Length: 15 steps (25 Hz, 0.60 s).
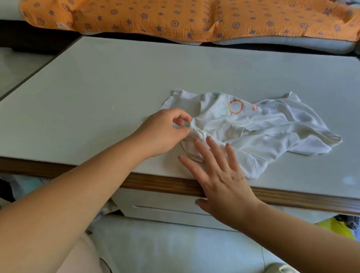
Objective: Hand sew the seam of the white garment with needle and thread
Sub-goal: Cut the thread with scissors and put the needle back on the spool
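Head view is showing the left hand (164,132) working at nine o'clock of the white garment (268,131), thumb and forefinger pinching a bunched fold at the cloth's left edge, the other fingers curling loosely. Just right of it, at six o'clock of the garment, the right hand (220,183) is lying flat, fingers straight and spread, their tips pressing the near hem onto the table (92,85). The garment is lying crumpled on the table top, trailing toward three o'clock, with a coloured print showing on its twelve o'clock side. It is looking thin, light and limp, likely sliding easily on the smooth top. Gripping close beside the seam, with the flat hand pinning the rest, is probably serving best. An orange cloth (185,12) is lying beyond the table at twelve o'clock. No needle or thread is showing.
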Available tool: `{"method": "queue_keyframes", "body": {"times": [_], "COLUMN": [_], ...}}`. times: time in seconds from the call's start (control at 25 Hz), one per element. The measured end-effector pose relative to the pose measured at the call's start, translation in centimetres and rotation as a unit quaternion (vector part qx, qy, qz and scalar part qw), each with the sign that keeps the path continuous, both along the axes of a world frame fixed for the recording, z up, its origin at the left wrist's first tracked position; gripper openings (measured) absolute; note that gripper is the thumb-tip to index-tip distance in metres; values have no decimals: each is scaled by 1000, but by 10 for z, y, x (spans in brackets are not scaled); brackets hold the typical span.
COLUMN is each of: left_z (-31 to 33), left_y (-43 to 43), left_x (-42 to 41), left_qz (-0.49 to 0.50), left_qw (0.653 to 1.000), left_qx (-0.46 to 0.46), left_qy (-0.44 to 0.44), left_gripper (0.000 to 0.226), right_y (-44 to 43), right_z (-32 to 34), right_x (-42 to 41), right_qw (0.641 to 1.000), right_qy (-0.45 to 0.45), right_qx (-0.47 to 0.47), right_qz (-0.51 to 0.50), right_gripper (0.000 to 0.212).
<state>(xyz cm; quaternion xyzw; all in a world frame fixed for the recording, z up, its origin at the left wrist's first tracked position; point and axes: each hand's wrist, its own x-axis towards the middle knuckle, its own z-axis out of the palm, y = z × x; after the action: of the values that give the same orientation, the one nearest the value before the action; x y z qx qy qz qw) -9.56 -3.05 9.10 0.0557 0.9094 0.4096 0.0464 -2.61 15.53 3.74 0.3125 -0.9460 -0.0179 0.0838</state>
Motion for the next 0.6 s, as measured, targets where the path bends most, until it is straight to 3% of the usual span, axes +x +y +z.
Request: {"method": "queue_keyframes", "body": {"times": [0.08,0.16,0.32,0.4,0.48,0.6], "left_z": [4,8,2,3,9,17], "left_y": [5,7,14,16,18,19], "left_x": [-9,-15,-22,-26,-28,-31], "left_qz": [-8,-38,-81,-84,-77,-55], "left_qw": [1000,999,990,987,991,998], "left_qx": [-17,-39,-111,-133,-108,35], "left_qy": [15,2,-25,-11,6,-5], "left_gripper": [21,28,36,23,12,14], "right_y": [5,17,44,49,61,79], "right_z": [19,46,66,67,74,89], "right_x": [-10,-25,-46,-54,-65,-78], "right_qw": [995,974,961,951,898,746], "right_qy": [-16,-36,-194,-208,-256,-340], "right_qx": [-103,-202,-55,-107,-253,-507], "right_qz": [-11,-97,-188,-202,-253,-266], "right_gripper": [87,63,37,20,21,23]}}
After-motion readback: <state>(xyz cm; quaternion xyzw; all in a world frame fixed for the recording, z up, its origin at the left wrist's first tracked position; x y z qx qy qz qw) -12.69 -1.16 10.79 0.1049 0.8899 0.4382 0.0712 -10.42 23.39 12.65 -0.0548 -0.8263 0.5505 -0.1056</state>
